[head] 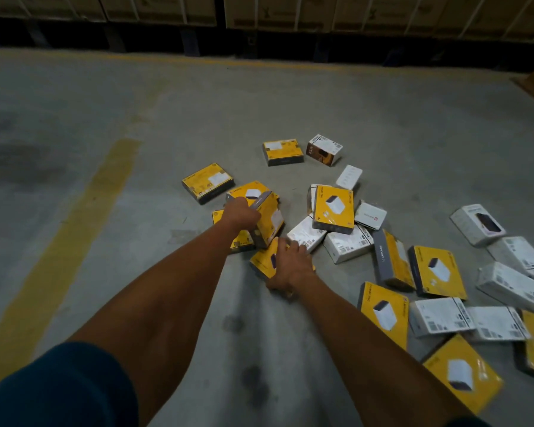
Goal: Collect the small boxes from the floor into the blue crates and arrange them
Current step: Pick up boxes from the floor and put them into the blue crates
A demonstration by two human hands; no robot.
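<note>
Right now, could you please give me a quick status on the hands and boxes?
Left hand grips a tilted yellow box. Right hand on another yellow box, grip unclear. Blue crates not in view.

Grey concrete floor (111, 97), yellow painted line (65, 241) (worn), strapped cardboard cartons (284, 10) behind

small yellow-and-grey cardboard boxes (333, 209) mixed with small white cardboard boxes (347, 243), scattered flat or tilted over the concrete | one yellow box tipped on edge (267, 218), kinda upright | brown-and-white box (324, 149) parked farthest out
</note>
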